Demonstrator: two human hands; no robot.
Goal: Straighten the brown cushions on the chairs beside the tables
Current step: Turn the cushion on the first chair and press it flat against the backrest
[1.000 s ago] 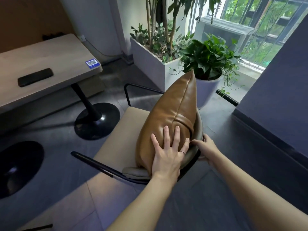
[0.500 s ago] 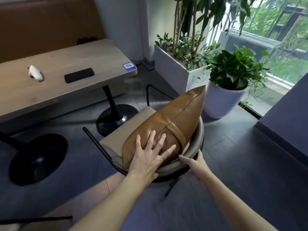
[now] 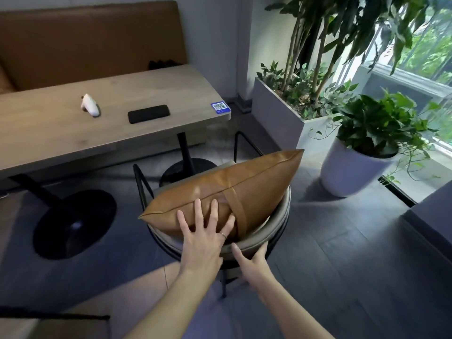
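Observation:
A brown leather cushion (image 3: pixel 247 187) with a strap across it leans inside the curved beige backrest of a black-framed chair (image 3: pixel 274 231). My left hand (image 3: pixel 203 238) lies flat on the cushion's near face, fingers spread, a ring on one finger. My right hand (image 3: pixel 253 261) grips the outer rim of the backrest just below the cushion. The chair's seat is mostly hidden behind the cushion.
A wooden table (image 3: pixel 61 133) on black pedestal bases stands beyond the chair, holding a black phone (image 3: pixel 148 114), a white object (image 3: pixel 90 105) and a QR sticker (image 3: pixel 220 107). A brown bench back (image 3: pixel 93 42) is behind. A white plant pot (image 3: pixel 352 167) and planter box (image 3: pixel 278 111) stand right.
The view has shifted round behind the chair and the cushion now lies more sideways across the backrest. My left hand stays pressed on it; my right hand has closed on the backrest rim.

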